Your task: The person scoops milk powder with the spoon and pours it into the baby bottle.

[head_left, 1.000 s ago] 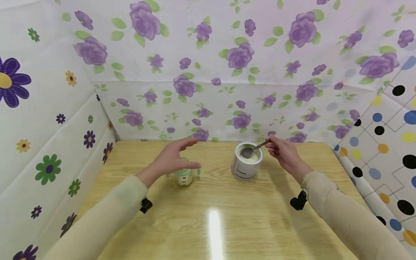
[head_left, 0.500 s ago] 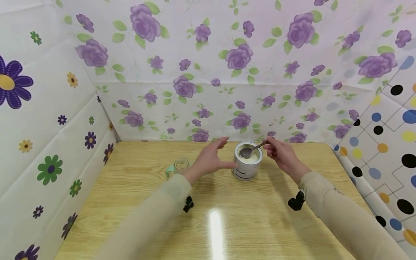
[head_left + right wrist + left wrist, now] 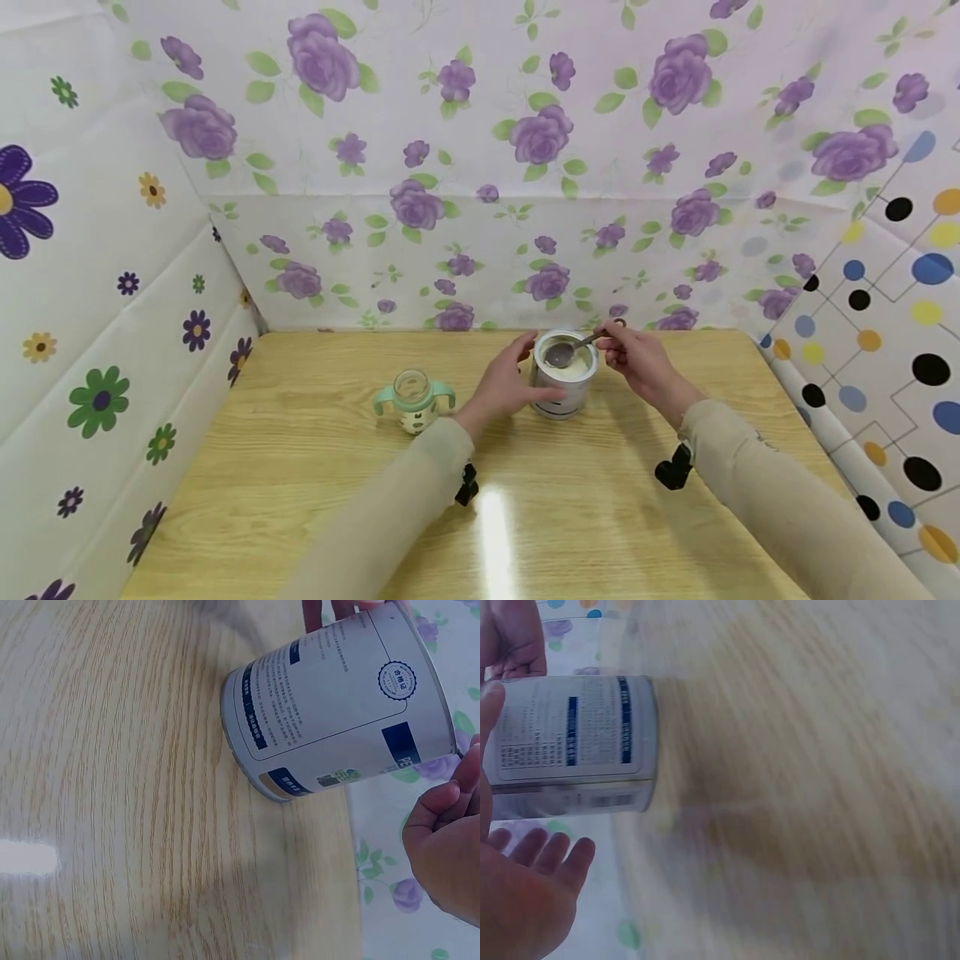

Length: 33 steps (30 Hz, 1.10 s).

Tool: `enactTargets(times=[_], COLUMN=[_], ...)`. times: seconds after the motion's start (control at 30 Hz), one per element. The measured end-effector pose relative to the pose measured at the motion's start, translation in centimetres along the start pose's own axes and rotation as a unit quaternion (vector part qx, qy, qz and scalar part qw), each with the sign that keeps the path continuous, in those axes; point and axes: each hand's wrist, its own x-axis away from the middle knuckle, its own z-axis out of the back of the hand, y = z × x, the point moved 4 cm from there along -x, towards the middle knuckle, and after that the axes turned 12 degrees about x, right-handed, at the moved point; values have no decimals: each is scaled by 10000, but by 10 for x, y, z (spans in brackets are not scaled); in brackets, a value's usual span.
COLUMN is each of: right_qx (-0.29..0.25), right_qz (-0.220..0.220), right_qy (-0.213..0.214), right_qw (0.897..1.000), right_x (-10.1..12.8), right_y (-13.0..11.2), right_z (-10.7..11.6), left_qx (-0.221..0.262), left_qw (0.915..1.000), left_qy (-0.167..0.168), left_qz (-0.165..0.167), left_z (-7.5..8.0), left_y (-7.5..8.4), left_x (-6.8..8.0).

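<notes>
Head view, centre of frame: left hand (image 3: 506, 383) cupped open against white tin (image 3: 564, 379) on wooden table (image 3: 315, 467); right hand (image 3: 633, 358) pinching spoon (image 3: 572, 348) over tin's powder; baby bottle (image 3: 414, 401) further left.

Left wrist view, upper left: tin (image 3: 574, 746), relaxed fingers (image 3: 551, 851) beside.

Right wrist view, upper right: tin (image 3: 337, 705); curled fingers (image 3: 442, 847) lower right.

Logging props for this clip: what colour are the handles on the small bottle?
Mint green; the bottle itself is clear glass. Best seen in the head view.
</notes>
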Motion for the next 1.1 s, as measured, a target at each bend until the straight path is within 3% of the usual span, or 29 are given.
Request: enactTargets(times=[0.43,0.63,0.77,0.93,1.1], right_qx=[144,1151,2075,3070,4093], right_qz=[117,782,1329,1791,2479], right_qy=[78,-48,-50,-187,-404], right_qw=[9998,9903,9692,9345,8772], right_x=[2,8,12,20,29], right_y=[-2,-21,-35,-46,-53], right_z=[-1,-1,-1,-4,-12], left_qx=[977,1009,980,986,977], left_qw=[9948,9944,9945,9948,9950], left_qy=[131,135,143,87,86], left_qz=[-267,-298,-348,-226,-199], left_z=[-14,-14,-13,-13,-14], left_y=[-18,-19,-16,-16,-17], left_x=[-5,-5,-5,-5,-4])
